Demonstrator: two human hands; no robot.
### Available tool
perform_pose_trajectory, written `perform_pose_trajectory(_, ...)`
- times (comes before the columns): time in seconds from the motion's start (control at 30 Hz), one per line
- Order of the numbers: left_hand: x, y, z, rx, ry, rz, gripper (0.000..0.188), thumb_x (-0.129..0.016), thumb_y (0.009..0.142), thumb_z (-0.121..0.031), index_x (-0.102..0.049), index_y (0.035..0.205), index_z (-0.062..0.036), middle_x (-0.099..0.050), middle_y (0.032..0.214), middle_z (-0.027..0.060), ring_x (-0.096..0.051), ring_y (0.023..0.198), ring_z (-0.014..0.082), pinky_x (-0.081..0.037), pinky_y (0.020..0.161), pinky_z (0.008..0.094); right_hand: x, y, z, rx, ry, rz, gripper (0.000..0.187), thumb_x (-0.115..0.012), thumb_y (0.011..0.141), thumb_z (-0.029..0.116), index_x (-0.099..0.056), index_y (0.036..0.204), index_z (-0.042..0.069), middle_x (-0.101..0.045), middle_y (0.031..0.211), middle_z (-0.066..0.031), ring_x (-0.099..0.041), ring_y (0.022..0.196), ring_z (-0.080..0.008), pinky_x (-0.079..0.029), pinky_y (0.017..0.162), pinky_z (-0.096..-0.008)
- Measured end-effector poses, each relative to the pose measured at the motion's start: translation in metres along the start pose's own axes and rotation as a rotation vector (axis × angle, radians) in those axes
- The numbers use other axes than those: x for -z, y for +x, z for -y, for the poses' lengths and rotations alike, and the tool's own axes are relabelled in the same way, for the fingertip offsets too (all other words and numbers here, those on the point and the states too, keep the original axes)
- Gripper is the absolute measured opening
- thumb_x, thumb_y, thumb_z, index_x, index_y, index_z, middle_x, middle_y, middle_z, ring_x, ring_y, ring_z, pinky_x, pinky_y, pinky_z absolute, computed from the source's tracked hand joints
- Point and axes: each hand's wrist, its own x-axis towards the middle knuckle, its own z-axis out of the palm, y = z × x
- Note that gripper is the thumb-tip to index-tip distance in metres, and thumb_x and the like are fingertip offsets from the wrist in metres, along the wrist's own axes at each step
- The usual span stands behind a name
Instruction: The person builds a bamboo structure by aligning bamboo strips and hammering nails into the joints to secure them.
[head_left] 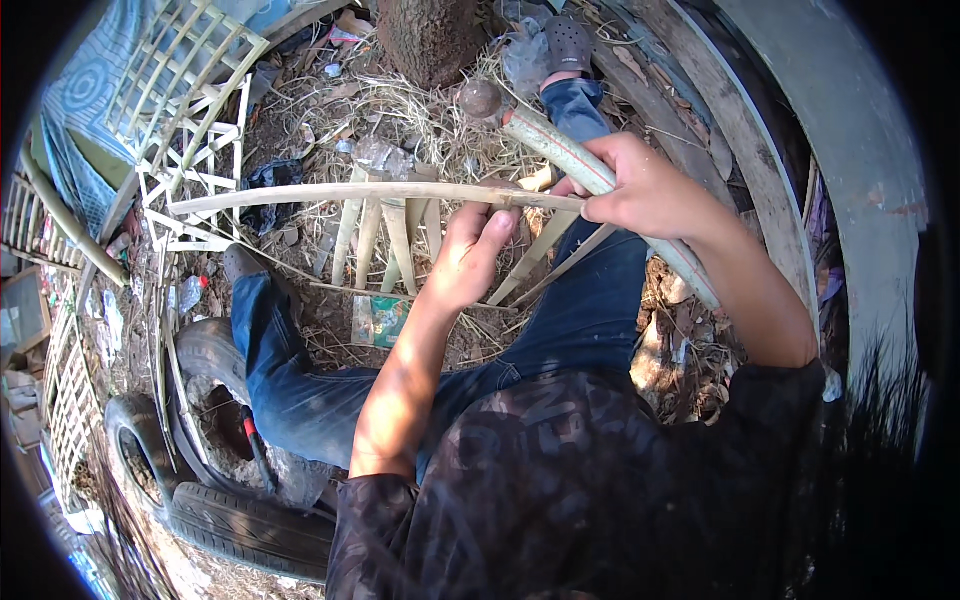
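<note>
A long, slightly curved bamboo strip (330,193) lies crosswise in front of me. My left hand (468,255) is closed around its right part, thumb on the near side. My right hand (645,190) grips a pale green tube (560,150) with a red line along it; its thumb is at the strip's right end. The tube slants from upper left to lower right, and a round brown knob (480,98) sits by its upper end; whether they join, I cannot tell. Below the strip, a frame of flat bamboo slats (368,240) fans out, partly hidden by my left hand.
Bamboo lattice panels (190,80) lean at the left, over blue cloth (85,85). Old tyres (250,525) lie at lower left, with a red-and-black handled tool (255,445) in one. A tree trunk (430,40) stands ahead. Boards and a grey wall (870,200) bound the right.
</note>
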Motion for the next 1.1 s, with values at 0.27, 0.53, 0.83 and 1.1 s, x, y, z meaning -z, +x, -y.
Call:
perform_pose_trajectory(0.27,-0.014,0.01,0.006,0.021,0.103,-0.013,0.034,-0.037,0.103,-0.028,-0.055,0.1,0.0002,-0.048,0.073,-0.0005,-0.042,0.067,0.0085,-0.036,0.062,0.024,0.009,-0.011,0.003,-0.2,0.004,0.008,0.032,-0.059,0.068,-0.004,-0.064,0.1,-0.006,-0.067,0.091,-0.0059,-0.06,0.082,-0.0092,-0.047,0.074,-0.0234)
perform_pose_trajectory(0.53,-0.012,0.015,0.012,-0.046,0.078,0.079,0.03,-0.039,0.102,-0.025,-0.055,0.105,0.0007,-0.046,0.071,-0.0021,-0.041,0.066,0.0077,-0.036,0.061,0.0239,0.009,-0.021,-0.002,-0.095,0.167,-0.045,0.03,-0.059,0.071,-0.003,-0.065,0.1,-0.005,-0.067,0.087,-0.0061,-0.06,0.078,-0.0079,-0.046,0.069,-0.0238)
perform_pose_trajectory(0.83,-0.009,0.003,0.002,0.007,0.016,0.18,0.036,-0.042,0.101,-0.032,-0.054,0.106,0.0024,-0.049,0.076,0.0008,-0.046,0.07,0.0095,-0.04,0.066,0.0252,0.008,-0.033,0.001,-0.09,0.113,-0.03,0.036,-0.065,0.074,-0.004,-0.057,0.109,-0.006,-0.067,0.099,-0.0112,-0.064,0.086,-0.0132,-0.053,0.077,-0.0267)
perform_pose_trajectory(1.1,-0.002,-0.064,-0.023,-0.066,0.085,0.181,0.039,-0.056,0.092,-0.037,-0.058,0.098,0.0014,-0.059,0.086,0.0132,-0.058,0.074,0.0318,-0.047,0.068,0.0379,-0.016,-0.06,0.02,-0.205,0.274,0.162,0.029,-0.066,0.075,-0.004,-0.058,0.103,-0.005,-0.067,0.097,-0.0124,-0.066,0.089,-0.0157,-0.054,0.08,-0.0292)
